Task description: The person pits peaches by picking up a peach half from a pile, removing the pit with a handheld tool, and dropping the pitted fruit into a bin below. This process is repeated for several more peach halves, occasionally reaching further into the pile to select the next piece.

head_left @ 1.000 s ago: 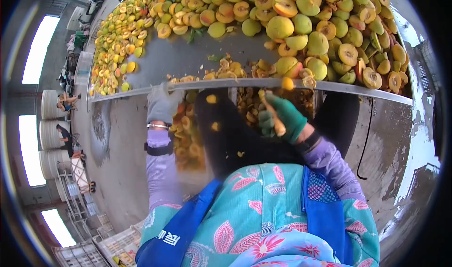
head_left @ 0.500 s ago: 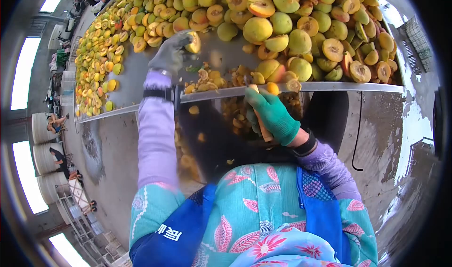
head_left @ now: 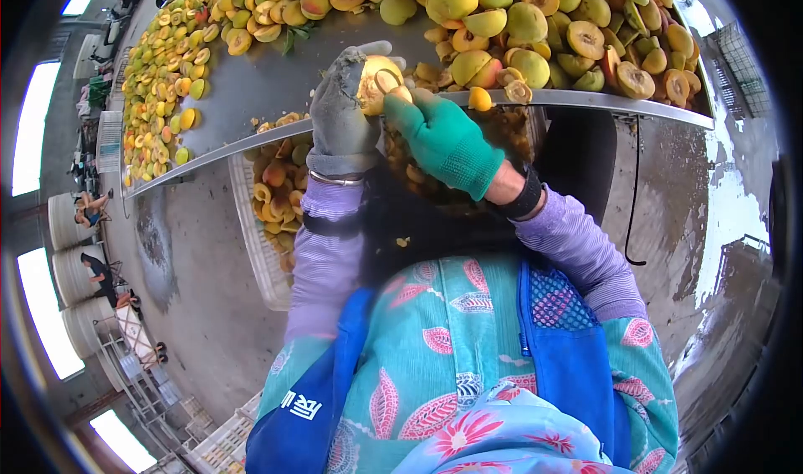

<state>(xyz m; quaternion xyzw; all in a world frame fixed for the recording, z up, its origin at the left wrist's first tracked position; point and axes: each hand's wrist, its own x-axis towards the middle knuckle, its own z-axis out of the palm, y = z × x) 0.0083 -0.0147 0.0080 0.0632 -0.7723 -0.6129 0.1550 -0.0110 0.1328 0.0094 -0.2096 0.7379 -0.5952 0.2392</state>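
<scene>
My left hand (head_left: 339, 106), in a worn grey glove, is closed around a peach half (head_left: 370, 85), its cut yellow face turned towards my right hand. My right hand (head_left: 452, 143), in a green glove, is closed around a wooden-handled pitting tool (head_left: 401, 95). The tool's end meets the cut face of the fruit, where a curved loop shows; most of the handle is hidden in the fist. Both hands are together just over the near rim of the metal table (head_left: 585, 97).
Halved peaches (head_left: 527, 22) are heaped along the back and right of the table, with more at the left (head_left: 159, 81). Below the rim stands a white crate (head_left: 255, 240) of peach pieces. People (head_left: 104, 277) sit far left beside big pale tubs (head_left: 75, 269).
My left hand has come back from the table towards me with the peach half. My right hand has moved up and left, bringing the tool against the fruit.
</scene>
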